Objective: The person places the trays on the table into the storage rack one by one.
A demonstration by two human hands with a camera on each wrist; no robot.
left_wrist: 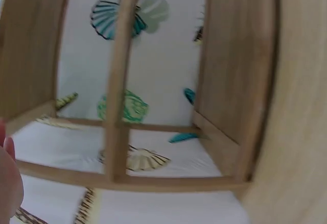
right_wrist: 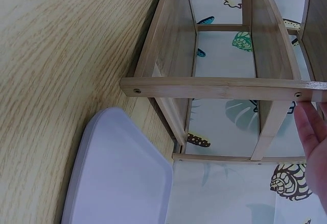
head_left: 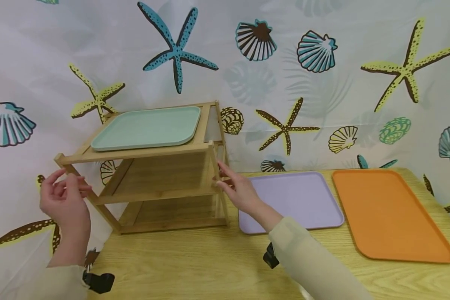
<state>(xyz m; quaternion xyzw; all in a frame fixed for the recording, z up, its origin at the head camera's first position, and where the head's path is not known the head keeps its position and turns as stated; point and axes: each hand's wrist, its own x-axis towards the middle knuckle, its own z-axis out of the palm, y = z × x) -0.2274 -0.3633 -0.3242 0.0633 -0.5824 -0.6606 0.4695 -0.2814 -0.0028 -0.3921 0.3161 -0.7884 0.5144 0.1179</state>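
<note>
A wooden shelf rack (head_left: 161, 194) with several levels stands on the table. A pale green tray (head_left: 148, 127) lies on its top level. My left hand (head_left: 65, 204) is beside the rack's left front post, its fingers loosely bent and nothing visible in them. Only a bit of that hand (left_wrist: 9, 183) shows at the left wrist view's edge. On the other side, my right hand (head_left: 243, 191) has its fingertips at the right front post. The right wrist view shows those fingers (right_wrist: 308, 132) fairly straight, with the tips against the post; the thumb is hidden there.
A lavender tray (head_left: 292, 202) lies flat on the wooden table (head_left: 195, 262), right of the rack. Further right lies an orange tray (head_left: 391, 214). Behind and at the sides hangs a white curtain (head_left: 225, 79) printed with starfish and shells.
</note>
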